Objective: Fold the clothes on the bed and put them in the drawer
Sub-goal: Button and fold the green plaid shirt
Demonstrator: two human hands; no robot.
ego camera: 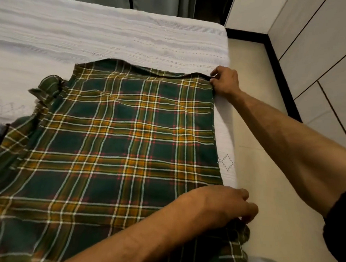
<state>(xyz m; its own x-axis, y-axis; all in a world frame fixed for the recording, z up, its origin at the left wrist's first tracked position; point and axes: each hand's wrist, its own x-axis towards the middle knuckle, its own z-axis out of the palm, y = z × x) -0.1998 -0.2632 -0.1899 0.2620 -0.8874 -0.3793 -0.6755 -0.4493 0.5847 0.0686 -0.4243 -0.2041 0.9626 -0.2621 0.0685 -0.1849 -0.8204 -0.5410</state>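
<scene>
I have the plaid shirt (117, 140) spread flat across the near side of the bed (93, 36), its right edge running close along the mattress edge, so that is where the task's garment sits and no drawer is in view yet. My right hand (226, 81) is stretched out to the far right corner of the cloth, fingers curled and pinching the dark hem there; I judge that hold is meant to keep the edge taut and straight before a fold. My left hand (224, 207) is at the near right corner, fingers curled down onto the fabric where it bunches over the bed's edge, and it seems to be gripping that corner, though the fingertips are partly hidden by the hand itself. Holding both ends of one side suits lifting that whole edge over in a single clean fold, which I take to be the step in hand. The shirt is a soft woven cotton-like cloth, dark green with mustard bands and thin white and red lines, lying mostly smooth with a few shallow creases; a sleeve (46, 87) is rumpled at the left. The bedcover is white and ribbed with a fine stitched pattern. Pale floor tiles (266, 134) lie beside the bed.
</scene>
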